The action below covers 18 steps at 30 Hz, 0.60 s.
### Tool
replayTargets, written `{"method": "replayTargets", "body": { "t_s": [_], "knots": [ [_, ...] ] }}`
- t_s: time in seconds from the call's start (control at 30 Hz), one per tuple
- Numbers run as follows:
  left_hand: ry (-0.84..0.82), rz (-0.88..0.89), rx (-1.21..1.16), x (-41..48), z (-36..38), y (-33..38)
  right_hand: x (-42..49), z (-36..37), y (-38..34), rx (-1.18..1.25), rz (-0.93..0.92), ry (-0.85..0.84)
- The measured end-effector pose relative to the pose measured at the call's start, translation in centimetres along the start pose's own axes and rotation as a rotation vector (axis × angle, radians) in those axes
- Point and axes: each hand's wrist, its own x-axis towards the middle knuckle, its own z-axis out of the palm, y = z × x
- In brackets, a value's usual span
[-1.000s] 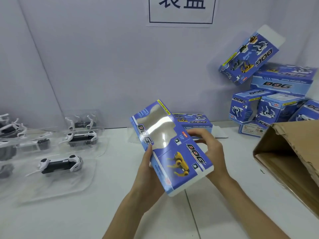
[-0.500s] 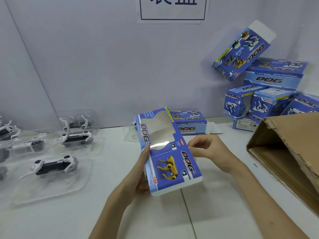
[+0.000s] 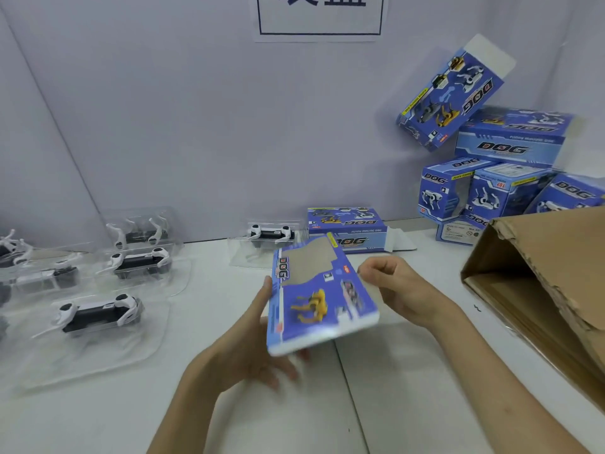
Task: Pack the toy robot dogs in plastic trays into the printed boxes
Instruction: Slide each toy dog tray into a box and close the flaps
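A printed box (image 3: 314, 296) was held at the centre of the frame, above the white table (image 3: 409, 388). It was gripped by the left hand (image 3: 258, 348), thumb on its left edge and fingers beneath. The right hand (image 3: 399, 286) was curled at its right edge; whether it pinched the card could not be told. Toy robot dogs (image 3: 98, 312) in clear trays were laid at the left, apart from the box. Stacked boxes (image 3: 510, 142) were seen at upper right, and a cardboard carton (image 3: 540, 273) at the right.

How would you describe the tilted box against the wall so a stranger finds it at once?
Look right to the stack of blue boxes by the wall. The tilted box sits at its upper left. Alone among them, it leans diagonally, white flap uppermost.
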Motion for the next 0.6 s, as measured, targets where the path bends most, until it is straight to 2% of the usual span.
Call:
{"method": "replayTargets", "body": {
  "t_s": [0.07,0.13,0.2,0.23,0.33,0.47,0.6],
  "knots": [
    [0.165,0.153,-0.02,-0.2,0.9,0.5,0.5,0.3,0.1,0.023,-0.071,0.211],
    [0.405,0.407,-0.034,0.1,1.4,0.7,0.8,0.3,0.2,0.088,-0.107,0.35],
    [0.434,0.61,-0.149,0.1,1.3,1.0,0.9,0.1,0.1,0.128,-0.118,0.42],
    [0.375,0.671,-0.169,0.1,1.1,1.1,0.8,0.2,0.0,0.134,-0.116,0.433],
    [0.323,0.777,-0.005,-0.5,1.7,1.3,0.9,0.4,0.0,0.098,-0.095,0.412],
    [0.435,0.859,0.082,-0.4,2.6,1.1,0.9,1.0,-0.1,0.098,-0.069,0.366],
    [0.497,0.866,0.068,-0.4,1.2,1.2,0.8,1.0,-0.3,0.18,-0.032,0.325]
  ]
}}
